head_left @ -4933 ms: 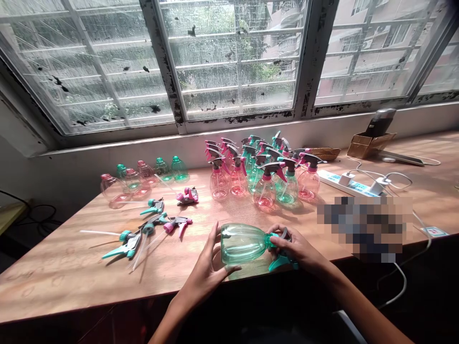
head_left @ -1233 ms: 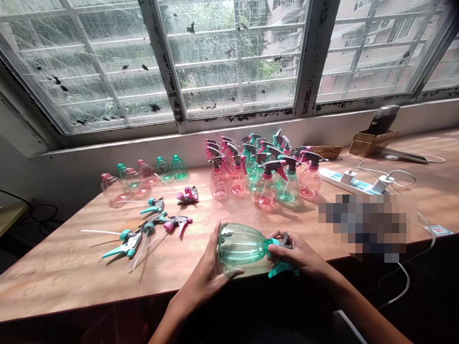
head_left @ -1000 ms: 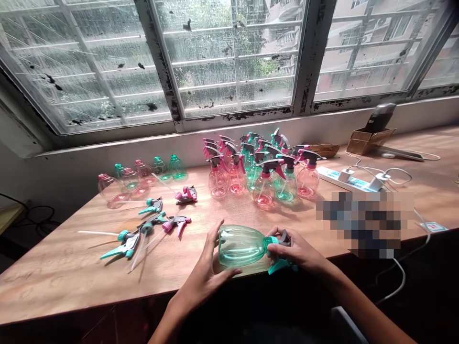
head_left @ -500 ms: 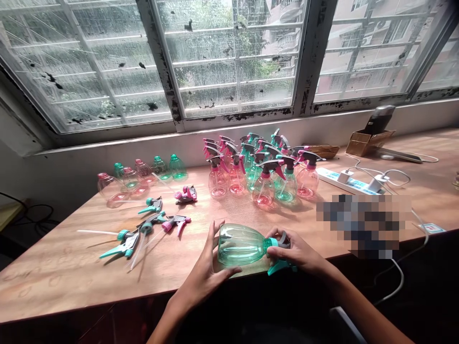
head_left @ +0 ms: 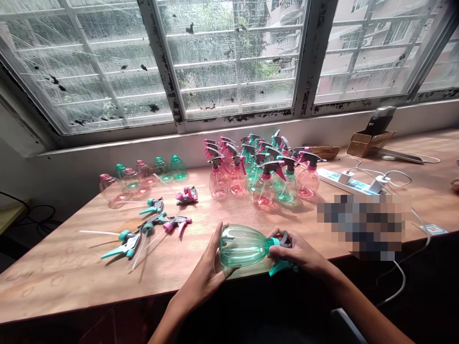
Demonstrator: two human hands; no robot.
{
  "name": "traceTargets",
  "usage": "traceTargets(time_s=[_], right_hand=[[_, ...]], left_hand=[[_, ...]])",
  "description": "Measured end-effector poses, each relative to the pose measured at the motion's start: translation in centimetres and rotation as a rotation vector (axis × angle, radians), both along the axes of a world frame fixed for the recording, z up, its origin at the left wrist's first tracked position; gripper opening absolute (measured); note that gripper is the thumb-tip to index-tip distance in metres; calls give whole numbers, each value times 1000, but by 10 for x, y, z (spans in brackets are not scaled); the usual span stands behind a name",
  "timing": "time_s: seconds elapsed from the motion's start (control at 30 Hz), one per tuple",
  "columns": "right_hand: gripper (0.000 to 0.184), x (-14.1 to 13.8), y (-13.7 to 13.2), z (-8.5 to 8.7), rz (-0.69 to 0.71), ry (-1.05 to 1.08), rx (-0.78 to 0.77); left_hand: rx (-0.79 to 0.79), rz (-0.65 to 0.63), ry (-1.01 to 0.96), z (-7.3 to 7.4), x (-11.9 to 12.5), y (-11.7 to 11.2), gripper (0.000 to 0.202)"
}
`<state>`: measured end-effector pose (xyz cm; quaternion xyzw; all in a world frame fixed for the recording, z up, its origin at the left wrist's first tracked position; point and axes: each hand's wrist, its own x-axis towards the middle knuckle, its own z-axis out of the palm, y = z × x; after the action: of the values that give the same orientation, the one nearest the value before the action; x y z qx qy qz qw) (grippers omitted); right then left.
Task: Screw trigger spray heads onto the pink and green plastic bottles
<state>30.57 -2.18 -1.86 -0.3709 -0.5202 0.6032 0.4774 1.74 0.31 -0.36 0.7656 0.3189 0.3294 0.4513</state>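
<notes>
A clear green spray bottle (head_left: 244, 246) lies on its side in the air at the table's front edge, its base to the left. My left hand (head_left: 208, 270) is closed round the base end, the thumb underneath. My right hand (head_left: 296, 253) grips the turquoise collar at the neck, where a grey and turquoise spray head is fitted. Part of that head is hidden behind the fingers. To the left lie several loose spray heads, among them a turquoise trigger head (head_left: 125, 243) and a pink trigger head (head_left: 177, 224), with thin white tubes.
Behind my hands stand several pink and green bottles with spray heads, such as a pink spray bottle (head_left: 264, 191). Open bottles, including a pink bottle (head_left: 111, 191), stand at the back left. A white power strip (head_left: 333, 181) with cables and a cardboard box (head_left: 371, 142) are on the right.
My left thumb has moved in under the bottle's base, and the fingers now close on it. The right hand keeps its grip on the collar.
</notes>
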Motion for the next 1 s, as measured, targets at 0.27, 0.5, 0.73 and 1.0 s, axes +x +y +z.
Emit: traceTargets(time_s=[0.27,0.5,0.73,1.0], right_hand=[[31,-1,0,0,6,38,2],[32,-1,-1,1,4,29,-12],[33,-2,0,3,-1,27,-16],[35,-1,0,2,-16,33,-18]], left_hand=[[-87,-34,-65,2,2,-2,102],[33,5,60,8,2,-4,99],[0,-32,19,1,1,-3,101],[-33,-49,56,8,1,-2,103]])
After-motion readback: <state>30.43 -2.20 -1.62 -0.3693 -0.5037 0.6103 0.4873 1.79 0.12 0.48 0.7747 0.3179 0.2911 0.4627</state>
